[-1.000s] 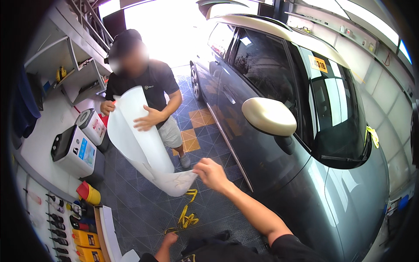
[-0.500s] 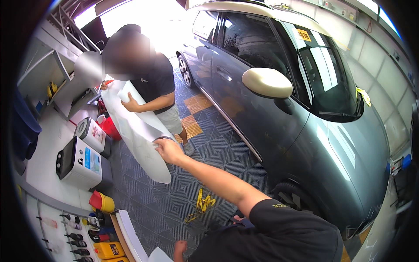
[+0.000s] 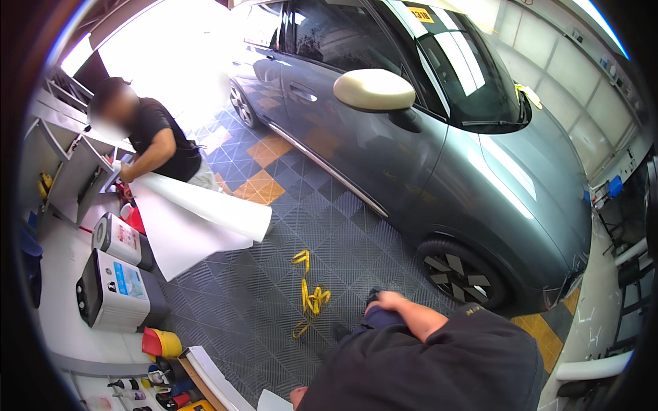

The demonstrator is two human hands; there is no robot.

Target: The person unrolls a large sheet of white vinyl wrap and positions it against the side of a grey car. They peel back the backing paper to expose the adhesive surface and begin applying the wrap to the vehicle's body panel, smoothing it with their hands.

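My right hand [image 3: 389, 301] is low in front of my body, beside my navy-clad leg [image 3: 382, 318]. Its fingers look curled, and a small dark thing [image 3: 373, 295] shows at their tips; what it is, I cannot make out. Only a bit of my left hand [image 3: 298, 395] shows at the lower edge beside my dark shirt, its fingers hidden. Left of me, a co-worker [image 3: 161, 140] in a dark shirt bends over a large roll of white sheet material [image 3: 219, 205]. The loose sheet hangs down from the roll, and the co-worker's hands are at its far end.
A grey car [image 3: 384, 164] with a cream mirror [image 3: 375, 90] stands on the right. A tangled yellow strap [image 3: 312, 299] lies on the tiled floor [image 3: 226, 301]. Grey-and-white machines [image 3: 120, 291], a red-and-yellow bucket [image 3: 162, 342] and bottles [image 3: 127, 385] line the left wall.
My right hand has left the white roll and drawn back to my body. The co-worker has turned toward the left shelves and bent, the roll swinging along. My view has shifted right.
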